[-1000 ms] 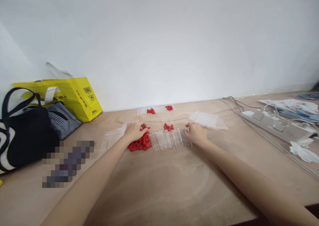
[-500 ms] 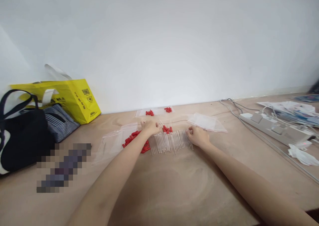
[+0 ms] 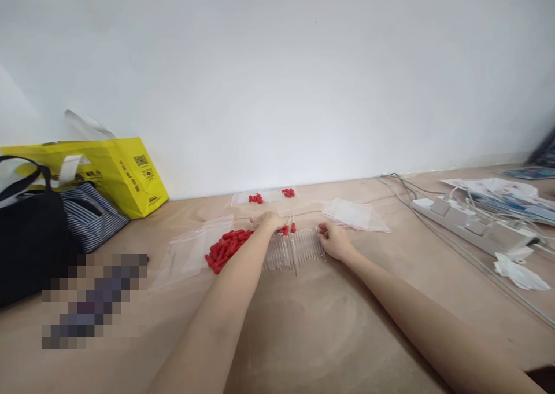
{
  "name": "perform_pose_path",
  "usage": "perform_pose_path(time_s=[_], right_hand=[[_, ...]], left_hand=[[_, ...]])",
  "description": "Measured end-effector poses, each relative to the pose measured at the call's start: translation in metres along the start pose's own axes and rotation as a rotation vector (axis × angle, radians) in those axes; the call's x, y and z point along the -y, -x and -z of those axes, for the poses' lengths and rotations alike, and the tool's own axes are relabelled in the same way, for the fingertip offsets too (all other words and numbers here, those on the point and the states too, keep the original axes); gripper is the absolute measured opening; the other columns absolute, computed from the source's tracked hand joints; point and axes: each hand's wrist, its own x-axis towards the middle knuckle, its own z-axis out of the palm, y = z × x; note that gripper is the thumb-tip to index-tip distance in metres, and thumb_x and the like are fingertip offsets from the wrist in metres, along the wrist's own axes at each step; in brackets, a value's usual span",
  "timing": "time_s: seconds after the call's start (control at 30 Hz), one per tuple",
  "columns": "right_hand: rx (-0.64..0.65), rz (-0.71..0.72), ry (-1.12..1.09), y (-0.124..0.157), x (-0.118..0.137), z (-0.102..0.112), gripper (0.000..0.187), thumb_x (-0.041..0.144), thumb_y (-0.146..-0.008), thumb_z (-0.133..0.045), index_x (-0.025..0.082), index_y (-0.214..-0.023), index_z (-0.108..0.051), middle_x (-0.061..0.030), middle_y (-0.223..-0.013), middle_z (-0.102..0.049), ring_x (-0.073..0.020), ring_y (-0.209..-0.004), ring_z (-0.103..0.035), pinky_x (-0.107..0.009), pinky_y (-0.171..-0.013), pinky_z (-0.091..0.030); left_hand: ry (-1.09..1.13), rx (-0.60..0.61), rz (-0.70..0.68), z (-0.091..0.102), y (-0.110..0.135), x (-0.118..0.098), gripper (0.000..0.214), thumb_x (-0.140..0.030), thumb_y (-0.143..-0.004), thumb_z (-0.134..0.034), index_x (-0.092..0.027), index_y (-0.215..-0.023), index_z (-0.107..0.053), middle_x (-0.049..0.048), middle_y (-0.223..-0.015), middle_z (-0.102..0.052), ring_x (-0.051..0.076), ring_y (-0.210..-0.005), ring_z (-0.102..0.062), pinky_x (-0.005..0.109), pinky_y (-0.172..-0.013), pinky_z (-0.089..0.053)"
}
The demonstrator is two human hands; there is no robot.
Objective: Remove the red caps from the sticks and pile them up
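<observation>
A row of thin clear glass dropper tubes (image 3: 299,248) lies side by side in front of me. Over the row's left part is my left hand (image 3: 267,221), its fingers bent; whatever sits between the fingertips is hidden. Close by its fingertips, a few tubes with red rubber bulbs (image 3: 293,227) lie across the top of the row. My right hand (image 3: 333,241) rests at the row's right end, fingers curled in against the last tubes; I cannot see what they grip. A pile of loose red bulbs (image 3: 225,249) is left of the row, partly behind my left forearm.
Clear zip bags lie on both sides, one at left (image 3: 186,252) and one at right (image 3: 358,213). Another bag (image 3: 273,196) with red-bulbed droppers is near the wall. A yellow bag (image 3: 139,180) and dark bag (image 3: 39,238) stand left; a power strip (image 3: 477,226) with cables is right.
My left hand has moved right along the row, uncovering more of the red pile. The right hand stays at the row's right end. The whole view has shifted slightly.
</observation>
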Motion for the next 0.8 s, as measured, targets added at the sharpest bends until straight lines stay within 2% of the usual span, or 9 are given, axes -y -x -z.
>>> perform_pose_path(time_s=[0.13, 0.3, 0.4, 0.5, 0.57, 0.63, 0.73, 0.8], right_hand=[[-0.021, 0.02, -0.022, 0.0, -0.002, -0.001, 0.023, 0.009, -0.073, -0.05, 0.009, -0.095, -0.056, -0.0107, -0.089, -0.065, -0.0166, -0.08, -0.06, -0.025, -0.071, -0.043], [-0.064, 0.043, -0.036, 0.002, -0.006, -0.004, 0.021, 0.014, -0.074, -0.051, 0.011, -0.094, -0.057, -0.0104, -0.088, -0.065, -0.0176, -0.078, -0.06, -0.027, -0.07, -0.044], [-0.096, 0.063, -0.045, 0.003, -0.009, -0.005, 0.02, 0.018, -0.074, -0.051, 0.012, -0.093, -0.057, -0.0101, -0.085, -0.065, -0.0177, -0.074, -0.06, -0.028, -0.068, -0.044], [-0.143, 0.096, -0.054, 0.004, -0.01, -0.005, 0.02, 0.021, -0.075, -0.05, 0.012, -0.092, -0.057, -0.0113, -0.09, -0.063, -0.0186, -0.077, -0.059, -0.03, -0.069, -0.044], [-0.179, 0.127, -0.065, 0.005, -0.005, -0.002, 0.021, 0.024, -0.077, -0.049, 0.013, -0.094, -0.057, -0.0113, -0.095, -0.061, -0.0195, -0.083, -0.057, -0.031, -0.073, -0.043], [-0.269, 0.219, -0.078, 0.01, 0.003, 0.002, 0.024, 0.027, -0.079, -0.047, 0.014, -0.096, -0.056, -0.0105, -0.097, -0.06, -0.0203, -0.09, -0.054, -0.033, -0.078, -0.041], [-0.41, 0.494, -0.051, 0.022, 0.021, 0.008, 0.029, 0.034, -0.08, -0.047, 0.017, -0.102, -0.055, -0.0098, -0.1, -0.059, -0.0209, -0.095, -0.05, -0.036, -0.083, -0.038], [-0.378, 0.68, 0.018, 0.034, 0.034, 0.01, 0.032, 0.037, -0.08, -0.049, 0.019, -0.107, -0.054, -0.0085, -0.102, -0.059, -0.0205, -0.096, -0.05, -0.037, -0.084, -0.035]], left_hand=[[-0.024, 0.047, 0.102, 0.009, 0.003, 0.002, 0.021, -0.036, -0.059, -0.058, -0.021, -0.046, -0.06, 0.0049, -0.054, -0.063, 0.028, -0.072, -0.06, 0.055, -0.082, -0.029], [-0.043, -0.088, 0.107, 0.03, 0.019, 0.015, 0.016, -0.03, -0.066, -0.051, -0.018, -0.06, -0.06, 0.0097, -0.074, -0.066, 0.03, -0.085, -0.058, 0.047, -0.079, -0.033], [-0.056, -0.185, 0.035, 0.044, 0.042, 0.026, 0.02, -0.031, -0.073, -0.043, -0.019, -0.071, -0.058, 0.0092, -0.08, -0.065, 0.029, -0.089, -0.056, 0.045, -0.079, -0.033], [-0.068, -0.243, -0.041, 0.048, 0.08, 0.036, 0.022, -0.028, -0.078, -0.036, -0.018, -0.071, -0.054, 0.0066, -0.072, -0.064, 0.026, -0.079, -0.057, 0.044, -0.078, -0.031], [-0.065, -0.262, -0.122, 0.041, 0.11, 0.043, 0.02, -0.025, -0.081, -0.033, -0.018, -0.076, -0.05, 0.0029, -0.07, -0.063, 0.021, -0.073, -0.057, 0.041, -0.08, -0.031], [-0.058, -0.283, -0.226, 0.028, 0.137, 0.051, 0.017, -0.023, -0.082, -0.032, -0.019, -0.079, -0.048, 0.0004, -0.075, -0.062, 0.017, -0.073, -0.055, 0.037, -0.084, -0.028], [-0.028, -0.441, -0.523, 0.004, 0.163, 0.061, 0.013, -0.022, -0.084, -0.033, -0.019, -0.079, -0.046, 0.0003, -0.076, -0.06, 0.016, -0.074, -0.054, 0.039, -0.085, -0.026], [-0.024, -0.537, -0.608, -0.01, 0.169, 0.066, 0.011, -0.02, -0.084, -0.035, -0.019, -0.08, -0.046, 0.0004, -0.074, -0.06, 0.016, -0.073, -0.054, 0.039, -0.085, -0.025]])
